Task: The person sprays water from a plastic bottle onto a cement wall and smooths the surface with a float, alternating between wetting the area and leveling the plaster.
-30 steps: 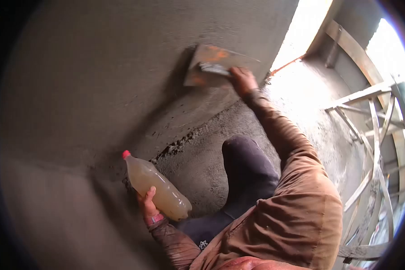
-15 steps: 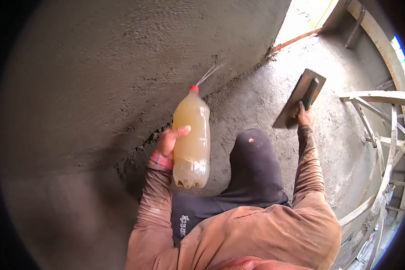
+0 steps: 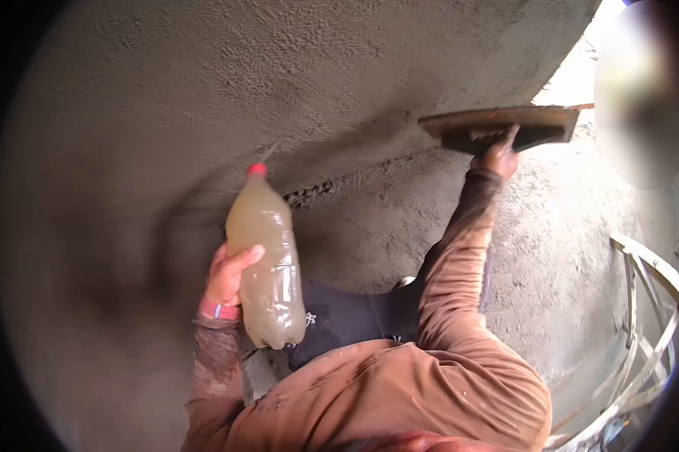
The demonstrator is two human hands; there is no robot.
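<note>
My left hand [image 3: 230,275] is wrapped round a large clear plastic bottle [image 3: 268,264] of cloudy yellowish liquid. Its red cap [image 3: 256,169] points up at the rough grey plastered wall [image 3: 294,68], and a thin jet leaves the cap toward that wall. Further right, my right hand [image 3: 498,157] grips the handle of a flat trowel [image 3: 505,124], held level near the wall with its blade edge toward me. Part of the trowel's handle is hidden by my fingers.
Loose mortar crumbs [image 3: 309,194] lie along the seam between the wall and the rough grey surface [image 3: 539,248]. Pale bent struts [image 3: 652,264] stand at the right. A bright opening shows at the upper right, beside a blurred pale patch.
The view has shifted. My right hand has raised the trowel toward the wall and turned it from upright to level. The bottle now sits further left and lower in view, still in my left hand.
</note>
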